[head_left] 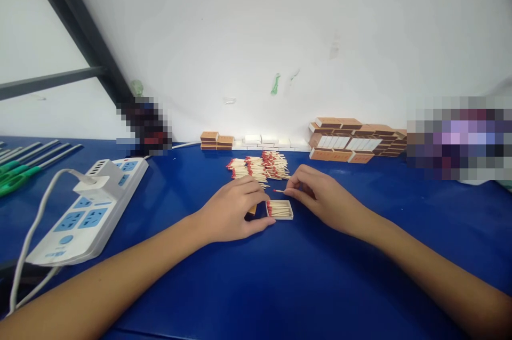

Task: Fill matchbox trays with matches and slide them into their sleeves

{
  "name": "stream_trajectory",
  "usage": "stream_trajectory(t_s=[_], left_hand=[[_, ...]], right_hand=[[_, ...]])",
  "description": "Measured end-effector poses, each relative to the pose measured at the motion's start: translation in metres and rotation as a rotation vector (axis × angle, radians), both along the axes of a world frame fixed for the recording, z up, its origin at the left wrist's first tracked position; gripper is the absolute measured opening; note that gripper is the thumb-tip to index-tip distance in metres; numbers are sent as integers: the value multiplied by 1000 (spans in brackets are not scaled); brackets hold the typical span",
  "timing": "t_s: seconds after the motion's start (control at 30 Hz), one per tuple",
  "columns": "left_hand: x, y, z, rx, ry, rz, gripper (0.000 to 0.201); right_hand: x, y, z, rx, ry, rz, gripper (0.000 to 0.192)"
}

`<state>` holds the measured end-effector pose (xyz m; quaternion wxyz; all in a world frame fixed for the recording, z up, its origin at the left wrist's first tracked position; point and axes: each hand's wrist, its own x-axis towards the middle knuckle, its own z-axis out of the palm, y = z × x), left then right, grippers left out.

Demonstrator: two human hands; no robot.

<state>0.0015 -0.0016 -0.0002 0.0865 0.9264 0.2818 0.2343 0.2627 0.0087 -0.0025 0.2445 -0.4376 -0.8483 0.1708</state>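
Note:
A small white matchbox tray (291, 210) lies on the blue table in front of me, partly filled with red-headed matches (279, 209). My left hand (239, 208) curls round the tray's left end, thumb at its near corner and fingers at its far one. Between that thumb and fingers a strip of the orange matchbox sleeve (253, 210) shows; the rest is hidden by the hand. Just beyond the tray's far right side, my right hand (310, 188) pinches a single match (279, 191), its red head pointing left. A loose pile of matches (260, 167) lies behind the tray.
Orange matchboxes (216, 140) and white trays (276, 141) line the wall, with a larger matchbox stack (352, 140) at right. A white power strip (100, 217) with a cable lies left, near green-handled tools (20, 177). Pixelated patches cover both back sides.

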Motion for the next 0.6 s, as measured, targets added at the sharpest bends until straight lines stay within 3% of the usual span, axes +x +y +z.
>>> stream_trajectory(t_s=[0.17, 0.37, 0.6], left_hand=[[-1, 1, 0, 19, -5, 28, 28], [-1, 2, 0, 3, -9, 20, 29], [-2, 3, 0, 20, -36, 17, 27]], right_hand=[[-12, -15, 6, -50, -34, 88, 13], [-15, -18, 9, 21, -19, 86, 13], [0, 4, -4, 165, 26, -141, 16]])
